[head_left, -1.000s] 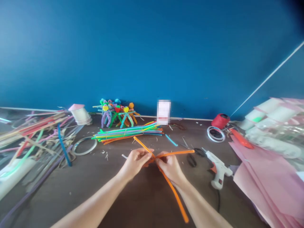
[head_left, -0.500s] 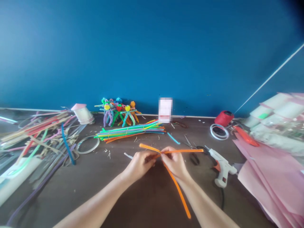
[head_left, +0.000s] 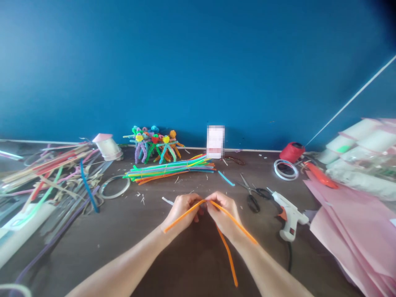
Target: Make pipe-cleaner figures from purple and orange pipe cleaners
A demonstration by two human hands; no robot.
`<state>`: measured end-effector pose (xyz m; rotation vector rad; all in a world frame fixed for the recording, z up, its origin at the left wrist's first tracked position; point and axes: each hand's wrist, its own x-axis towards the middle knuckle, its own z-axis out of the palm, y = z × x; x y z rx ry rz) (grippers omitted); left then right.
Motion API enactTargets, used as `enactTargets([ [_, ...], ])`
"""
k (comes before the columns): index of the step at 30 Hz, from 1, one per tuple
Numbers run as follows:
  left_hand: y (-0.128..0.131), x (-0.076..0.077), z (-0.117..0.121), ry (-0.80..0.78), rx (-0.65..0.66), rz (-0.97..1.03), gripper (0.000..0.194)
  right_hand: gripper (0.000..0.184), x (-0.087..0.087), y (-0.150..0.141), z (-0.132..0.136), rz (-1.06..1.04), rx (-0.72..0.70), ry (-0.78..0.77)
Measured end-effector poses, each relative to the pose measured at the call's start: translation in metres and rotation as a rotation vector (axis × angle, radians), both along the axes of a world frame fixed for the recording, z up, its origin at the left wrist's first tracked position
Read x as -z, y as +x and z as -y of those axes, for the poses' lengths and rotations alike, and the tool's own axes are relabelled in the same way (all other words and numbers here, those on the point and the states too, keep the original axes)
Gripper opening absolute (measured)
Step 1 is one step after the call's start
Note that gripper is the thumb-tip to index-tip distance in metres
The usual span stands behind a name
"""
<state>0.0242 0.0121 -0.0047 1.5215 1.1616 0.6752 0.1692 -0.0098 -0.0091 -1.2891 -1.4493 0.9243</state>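
Orange stems point(head_left: 235, 222) lie across left hand point(head_left: 182, 207) and right hand point(head_left: 228, 205)

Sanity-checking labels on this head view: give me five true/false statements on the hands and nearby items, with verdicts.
1. The left hand and right hand both hold orange pipe cleaner. True.

2. The white glue gun lies to the right of the scissors. True.

3. The right hand is gripping the scissors. False: they lie on the table, and that hand's fingers pinch orange pipe cleaner.

4. The multicoloured bundle lies closer to the person than the small figures. True.

5. The small figures are all one colour. False: they show several, among them purple, green and orange.
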Motion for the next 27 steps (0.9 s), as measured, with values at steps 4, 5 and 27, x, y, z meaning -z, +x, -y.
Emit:
enactTargets([
  [4,0.002,-0.003,-0.001,-0.213,0.004,0.206,0.02,0.01,-0.003,0.002,0.001,0.06,0.074,0.114],
  [5,0.001,-0.004,-0.002,-0.262,0.023,0.273,0.023,0.01,-0.004,0.002,0.001,0.087,0.093,0.144],
  [27,-0.005,-0.008,0.01,0.62,-0.095,0.072,0.02,0.011,-0.015,0.003,0.002,0.234,0.052,0.342],
])
